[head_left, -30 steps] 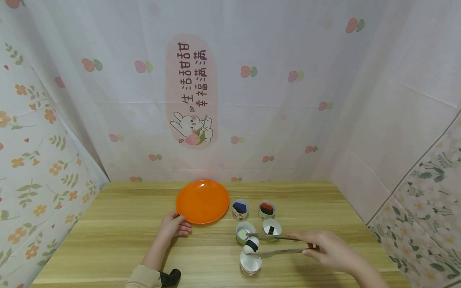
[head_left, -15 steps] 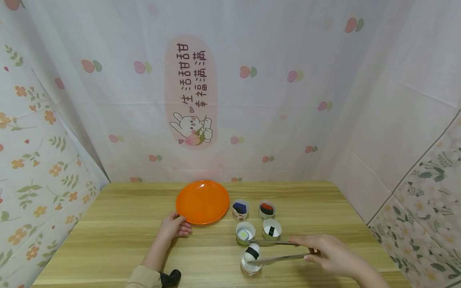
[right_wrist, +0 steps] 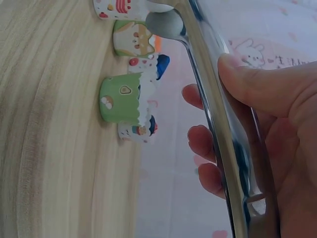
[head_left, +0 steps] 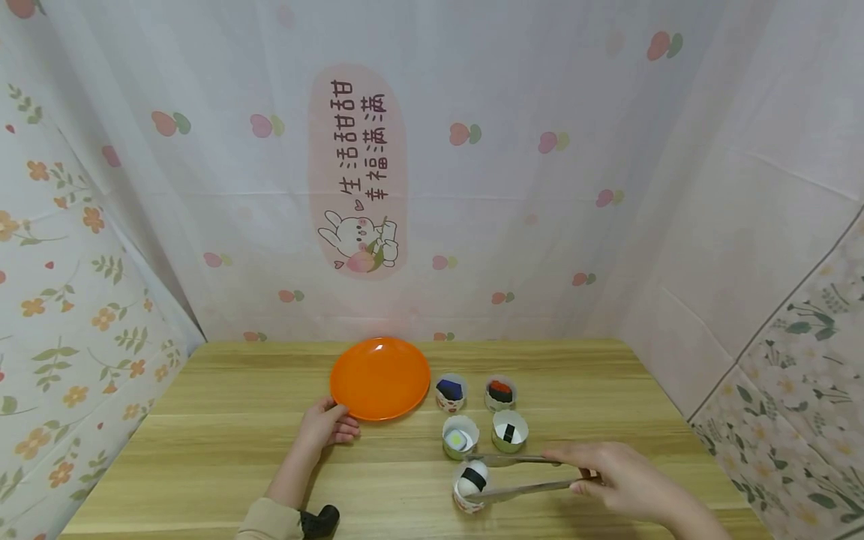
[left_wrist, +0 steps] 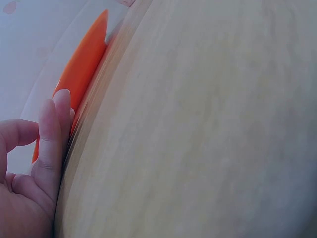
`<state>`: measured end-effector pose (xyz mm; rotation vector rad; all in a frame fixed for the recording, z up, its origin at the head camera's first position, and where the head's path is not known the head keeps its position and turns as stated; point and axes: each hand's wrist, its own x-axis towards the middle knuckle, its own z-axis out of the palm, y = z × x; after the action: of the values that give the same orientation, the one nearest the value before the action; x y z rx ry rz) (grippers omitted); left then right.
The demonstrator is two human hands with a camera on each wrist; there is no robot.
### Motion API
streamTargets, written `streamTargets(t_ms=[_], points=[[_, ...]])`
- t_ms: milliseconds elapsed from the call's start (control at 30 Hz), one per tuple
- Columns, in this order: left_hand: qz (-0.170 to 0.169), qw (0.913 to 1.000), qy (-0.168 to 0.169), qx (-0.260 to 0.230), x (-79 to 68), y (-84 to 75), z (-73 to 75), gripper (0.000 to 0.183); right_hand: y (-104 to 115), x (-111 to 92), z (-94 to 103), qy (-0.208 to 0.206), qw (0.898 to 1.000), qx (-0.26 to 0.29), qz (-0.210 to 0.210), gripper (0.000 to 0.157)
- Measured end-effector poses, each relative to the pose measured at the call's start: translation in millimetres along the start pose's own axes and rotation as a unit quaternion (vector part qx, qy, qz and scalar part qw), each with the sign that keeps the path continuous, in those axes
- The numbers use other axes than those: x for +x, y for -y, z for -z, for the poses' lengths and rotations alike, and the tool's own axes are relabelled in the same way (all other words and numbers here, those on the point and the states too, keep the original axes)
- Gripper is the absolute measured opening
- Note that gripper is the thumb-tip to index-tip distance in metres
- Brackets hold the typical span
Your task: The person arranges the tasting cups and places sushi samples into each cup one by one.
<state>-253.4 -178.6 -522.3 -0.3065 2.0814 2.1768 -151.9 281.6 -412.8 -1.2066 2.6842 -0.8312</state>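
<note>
My left hand (head_left: 327,425) holds the near-left rim of an orange plate (head_left: 380,379), its thumb and fingers at the edge. In the left wrist view, the plate (left_wrist: 81,64) shows edge-on beyond the fingers. My right hand (head_left: 614,469) grips metal tongs (head_left: 529,487), their two arms apart and pointing left. Between the tong tips is a white toy sushi piece (head_left: 474,477) with a black band. It sits in the nearest paper cup (head_left: 469,507). In the right wrist view, one rounded tong tip (right_wrist: 164,25) lies by that cup; the sushi is hidden there.
Behind stand several more paper cups: one with a blue-topped piece (head_left: 450,390), one with a red-topped piece (head_left: 500,392), one with a white-and-yellow-green piece (head_left: 457,440), one with a black-banded piece (head_left: 509,433). Curtains surround the wooden table (head_left: 236,420).
The tongs have brought the black-banded sushi piece down from above the cups into the nearest cup. My left hand and the plate have stayed put.
</note>
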Motion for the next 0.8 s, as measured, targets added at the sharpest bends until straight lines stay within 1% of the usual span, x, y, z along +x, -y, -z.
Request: streamTargets(t_ms=[267,500,800], points=[[-0.003,1.0000,0.004,-0.001,-1.5,-1.9,-0.2,0.022,-0.7,0.0,-0.9,0.001,1.000,-0.001,-0.005,0.045],[-0.007,1.0000,0.007,-0.002,-2.3,-2.2,-0.2,0.020,-3.8,-1.0,-3.2,0.010,1.000,0.022,-0.014,0.047],[-0.005,1.0000,0.006,0.000,-1.1,-1.3,0.6,0.023,-4.0,0.2,-7.5,-0.015,1.000,0.022,0.008,0.050]])
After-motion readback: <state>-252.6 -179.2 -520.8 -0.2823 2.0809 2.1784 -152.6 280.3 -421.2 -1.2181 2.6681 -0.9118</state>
